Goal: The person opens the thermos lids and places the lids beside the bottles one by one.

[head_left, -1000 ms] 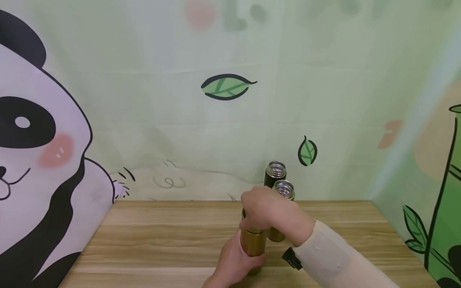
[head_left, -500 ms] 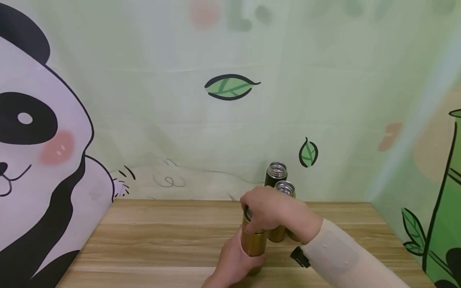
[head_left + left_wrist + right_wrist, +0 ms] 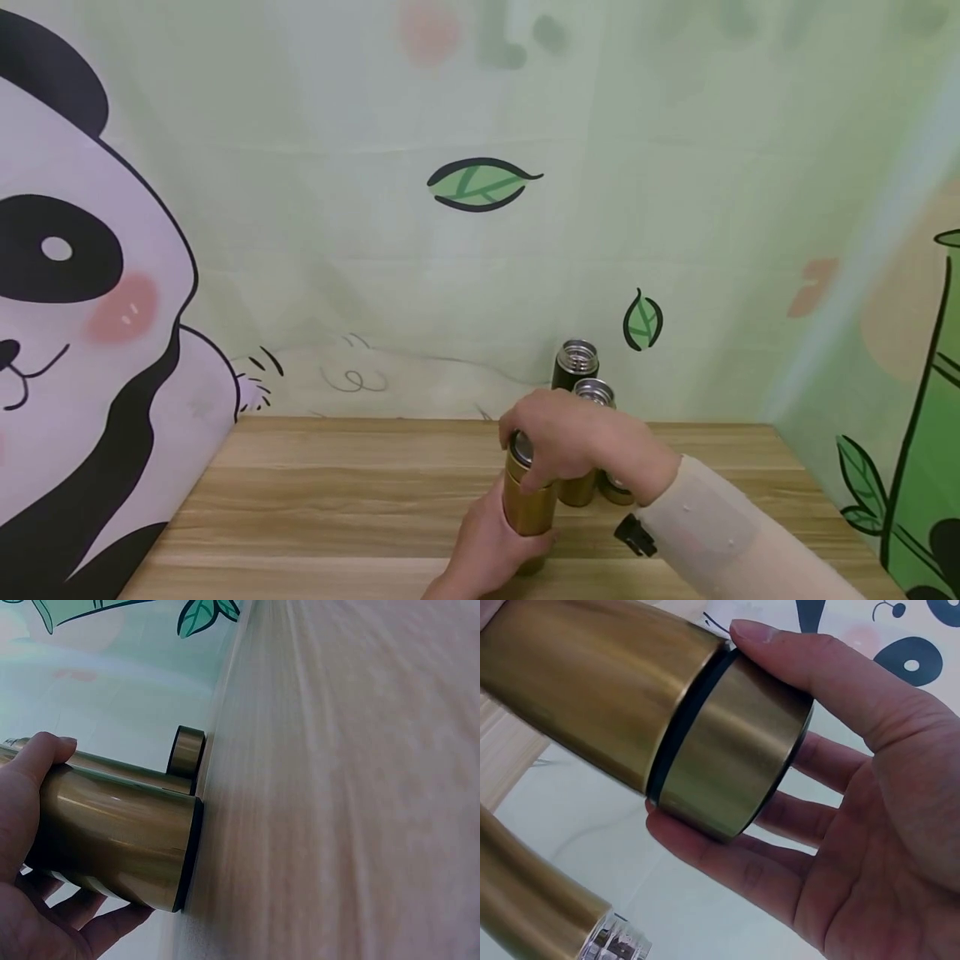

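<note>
A gold vacuum flask (image 3: 529, 510) stands upright on the wooden table. My left hand (image 3: 483, 537) grips its lower body; in the left wrist view the thumb lies over one side and several fingers curl under the other. From above, my right hand (image 3: 566, 433) holds the flask's gold screw lid (image 3: 731, 742) between thumb and fingers. A dark ring shows between lid and body in the right wrist view. Just behind stands a second gold flask (image 3: 576, 490), lidless, its bare threaded neck (image 3: 616, 945) showing in the right wrist view.
Behind the gold flasks is a black flask (image 3: 574, 372), also open at the top. A loose gold lid (image 3: 187, 752) sits on the table beside the second flask, partly hidden by my right wrist in the head view. A printed panda backdrop (image 3: 337, 275) rises behind the table (image 3: 337, 500).
My right hand has turned on the lid, its forearm shifting slightly to the right. More of the lid's top and the loose lid behind now show. The left hand keeps its grip.
</note>
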